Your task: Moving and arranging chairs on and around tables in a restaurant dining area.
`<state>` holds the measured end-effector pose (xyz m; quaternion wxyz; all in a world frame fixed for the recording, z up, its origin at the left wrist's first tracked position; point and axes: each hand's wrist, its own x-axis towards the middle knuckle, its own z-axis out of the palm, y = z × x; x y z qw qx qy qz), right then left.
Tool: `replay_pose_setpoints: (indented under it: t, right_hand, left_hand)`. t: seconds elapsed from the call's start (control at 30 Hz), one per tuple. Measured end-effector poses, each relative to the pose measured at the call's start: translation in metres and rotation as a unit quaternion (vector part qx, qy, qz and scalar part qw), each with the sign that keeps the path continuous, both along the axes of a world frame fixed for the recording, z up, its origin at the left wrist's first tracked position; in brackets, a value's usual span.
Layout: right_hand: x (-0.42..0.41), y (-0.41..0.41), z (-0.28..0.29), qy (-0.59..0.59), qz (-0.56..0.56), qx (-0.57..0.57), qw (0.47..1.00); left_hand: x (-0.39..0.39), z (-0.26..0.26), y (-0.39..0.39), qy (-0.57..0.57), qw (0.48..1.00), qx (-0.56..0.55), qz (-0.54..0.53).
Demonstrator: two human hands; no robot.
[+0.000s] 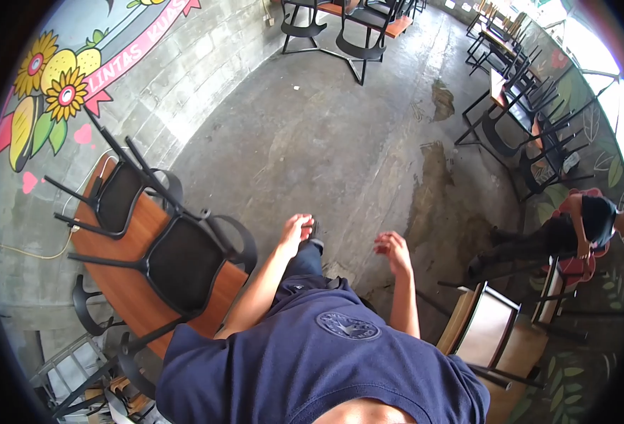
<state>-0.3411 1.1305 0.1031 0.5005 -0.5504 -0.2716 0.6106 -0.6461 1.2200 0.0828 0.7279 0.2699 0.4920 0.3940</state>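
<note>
My left hand (296, 235) hangs in front of my body with nothing in it, its fingers loosely curled but apart. To its left stands a brown wooden table (184, 344) with upturned black chairs resting on its top. The nearest upturned chair (186, 262) has a dark seat and a curved backrest beyond the table's edge. My right hand (395, 251) is also bare, fingers spread and a little bent, over the concrete floor (290, 143). Neither hand touches any furniture. One of my shoes shows partly beyond the left hand.
Another person (571, 225) stands at the right, beside a table with a wooden chair (487, 323) upturned on it. More tables with stacked chairs (529, 127) line the right wall. A table with black chairs (365, 37) stands ahead. Wet-looking patches (431, 180) mark the floor.
</note>
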Motion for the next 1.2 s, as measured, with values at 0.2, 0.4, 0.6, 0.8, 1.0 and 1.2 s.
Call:
replay_pose_setpoints:
  t: [0.2,0.4,0.6,0.8,1.0,1.2]
  right_hand:
    - [0.012,0.039,-0.040,0.055,-0.017,-0.097,0.994]
    - [0.046,0.194,0.003,0.005,-0.011,-0.038,0.999]
    - [0.075,0.357,0.076,0.010,-0.011,0.105,0.994]
    - [0.066,0.443,0.043,0.036,0.050,0.068,0.996]
    - [0.021,0.527,-0.019,0.041,0.197,-0.067,0.977]
    - [-0.023,0.681,-0.029,0.031,0.306,-0.043,0.950]
  left_hand:
    - [0.043,-0.046,0.112,-0.002,0.995,-0.096,0.010]
    - [0.108,0.025,0.307,-0.059,0.998,-0.004,0.011]
    - [0.094,0.091,0.422,-0.098,0.990,0.092,0.049]
    - [0.031,0.062,0.424,-0.065,0.987,0.037,0.142]
    - [-0.031,-0.007,0.373,-0.050,0.940,-0.071,0.330]
    - [-0.069,-0.001,0.406,-0.077,0.876,-0.056,0.473]
